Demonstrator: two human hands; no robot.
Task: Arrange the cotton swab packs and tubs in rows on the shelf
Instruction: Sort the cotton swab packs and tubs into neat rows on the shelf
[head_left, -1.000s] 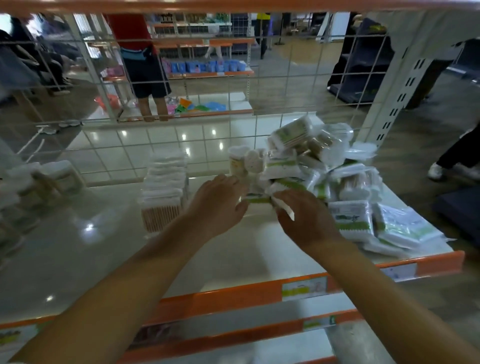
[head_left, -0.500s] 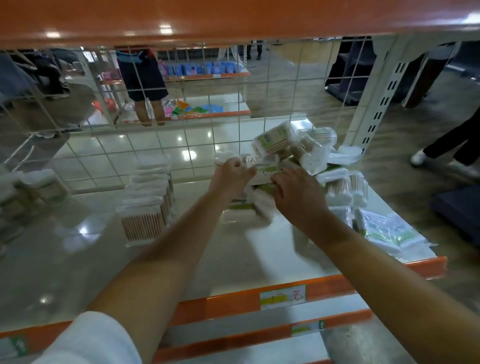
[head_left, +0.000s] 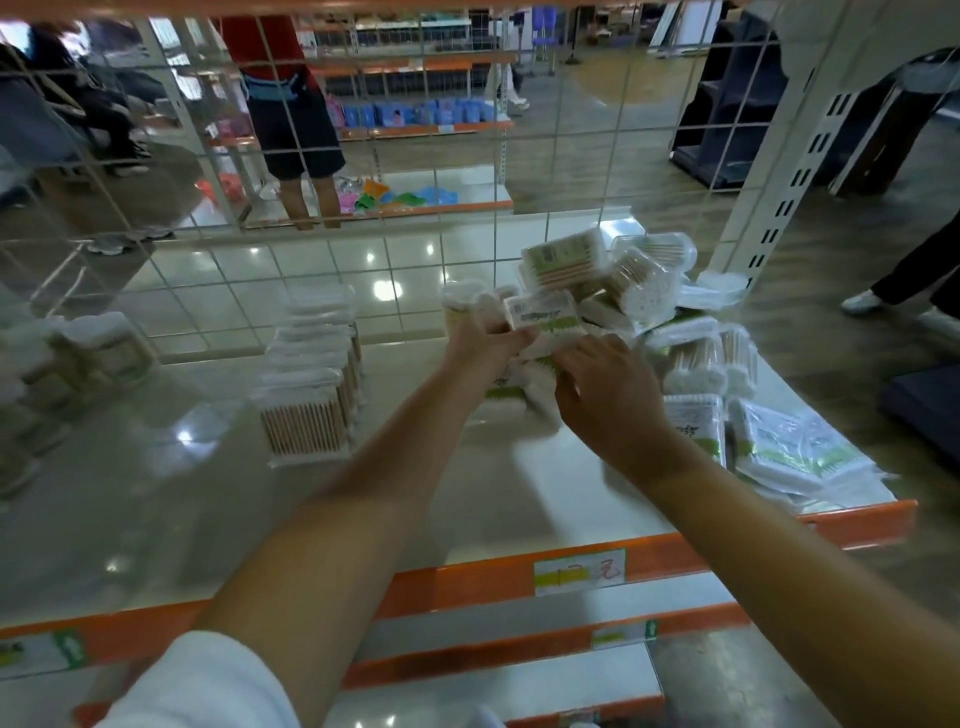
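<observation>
left hand (head_left: 480, 340) is curled around a green-label swab pack (head_left: 543, 317), right hand (head_left: 605, 397) has loosely bent fingers touching the pile (head_left: 649, 291).

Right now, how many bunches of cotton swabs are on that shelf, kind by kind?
Tidy row of clear boxes: 1
Blurred cluster of tubs, far left: 1
Jumbled heap of packs and tubs: 1
Green-labelled pack held in left hand: 1
Total: 4
</observation>
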